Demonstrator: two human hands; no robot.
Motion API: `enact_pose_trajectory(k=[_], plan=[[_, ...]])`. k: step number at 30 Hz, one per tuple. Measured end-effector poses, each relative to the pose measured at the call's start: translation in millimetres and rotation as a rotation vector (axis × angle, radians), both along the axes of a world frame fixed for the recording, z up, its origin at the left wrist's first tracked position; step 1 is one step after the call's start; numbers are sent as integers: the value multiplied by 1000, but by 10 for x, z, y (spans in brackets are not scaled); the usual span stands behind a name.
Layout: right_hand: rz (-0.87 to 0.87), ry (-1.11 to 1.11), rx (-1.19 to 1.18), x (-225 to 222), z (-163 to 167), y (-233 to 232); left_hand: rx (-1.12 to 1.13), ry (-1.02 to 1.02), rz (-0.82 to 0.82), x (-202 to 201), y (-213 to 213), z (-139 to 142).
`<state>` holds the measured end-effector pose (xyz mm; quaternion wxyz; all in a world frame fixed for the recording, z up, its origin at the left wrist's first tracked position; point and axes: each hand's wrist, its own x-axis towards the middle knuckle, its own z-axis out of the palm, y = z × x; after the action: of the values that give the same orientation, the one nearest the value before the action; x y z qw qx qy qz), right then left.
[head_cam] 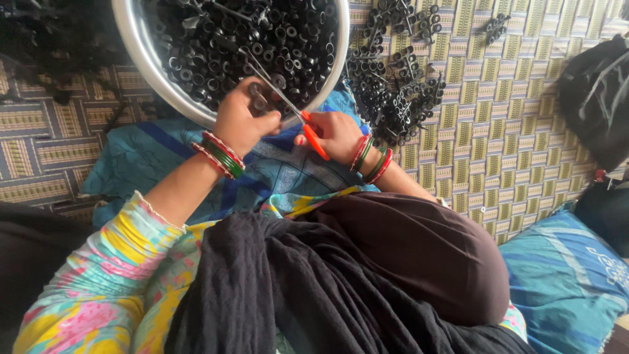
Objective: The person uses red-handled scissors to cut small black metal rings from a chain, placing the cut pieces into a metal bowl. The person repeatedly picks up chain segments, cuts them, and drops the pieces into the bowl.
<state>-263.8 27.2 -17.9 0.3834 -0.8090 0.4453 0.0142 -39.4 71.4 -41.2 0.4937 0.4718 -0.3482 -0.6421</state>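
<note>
Head view: right hand (pixel 335 134) fingers closed around orange-handled scissors (pixel 288 105); left hand (pixel 242 121) pinches black part (pixel 257 98).

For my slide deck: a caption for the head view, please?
Right hand works orange-handled scissors; left hand holds black piece over metal bowl.

Metal bowl (pixel 134 39) cut off by top edge, far rim out of view. Small black part in left hand (pixel 241 121) mostly hidden by fingers, shape can't tell. Scissors (pixel 288 105) handle partly covered by right hand (pixel 335 134). Black bag (pixel 599 92) cut by right edge. Dark heap (pixel 46 39) top left blurred, unclear.
</note>
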Motion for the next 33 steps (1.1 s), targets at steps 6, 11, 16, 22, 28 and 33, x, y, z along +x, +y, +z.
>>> enact_pose_trajectory(k=[6,11,16,22,28,33], plan=[[15,-1,-135,1,-14,36,-251,-342,-36,8,36,-113],[-129,73,68,-41,-93,28,256,134,-58,104,9,-54],[-239,-218,352,-152,-133,-6,245,353,30,248,-81,95],[13,-87,75,-137,-32,-15,-15,94,164,216,-158,124],[56,-65,45,-55,39,-25,65,50,99,93,-110,71],[-11,4,-22,-39,-54,54,51,114,121,51,-94,-24]])
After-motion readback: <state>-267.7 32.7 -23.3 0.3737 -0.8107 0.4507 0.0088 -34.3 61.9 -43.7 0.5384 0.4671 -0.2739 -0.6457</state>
